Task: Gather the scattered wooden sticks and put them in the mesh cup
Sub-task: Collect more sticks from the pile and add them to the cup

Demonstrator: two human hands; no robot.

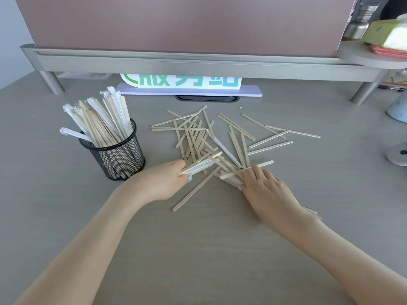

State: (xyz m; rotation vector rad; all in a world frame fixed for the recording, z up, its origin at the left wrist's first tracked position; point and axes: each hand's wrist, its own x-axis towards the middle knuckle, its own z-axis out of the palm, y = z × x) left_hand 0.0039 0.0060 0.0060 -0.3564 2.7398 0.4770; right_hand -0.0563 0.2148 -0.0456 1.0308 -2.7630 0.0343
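Observation:
A black mesh cup (114, 159) stands at the left of the grey desk, packed with several wooden sticks, some in white paper wrappers, leaning left and back. To its right lies a loose pile of scattered wooden sticks (198, 137), crossing each other, with a few strays (271, 139) farther right. My left hand (163, 181) sits at the pile's near left edge, fingers closed on a small bundle of sticks that points up and right. My right hand (262, 186) presses on the pile's near right edge, fingers closed around several sticks beneath it.
A grey monitor riser (198, 64) spans the back, with a white and green sign (182, 82) under it on a lilac base. A steel bottle (359, 23) and tissue pack (389, 34) sit at back right. White objects (396, 150) stand at the right edge.

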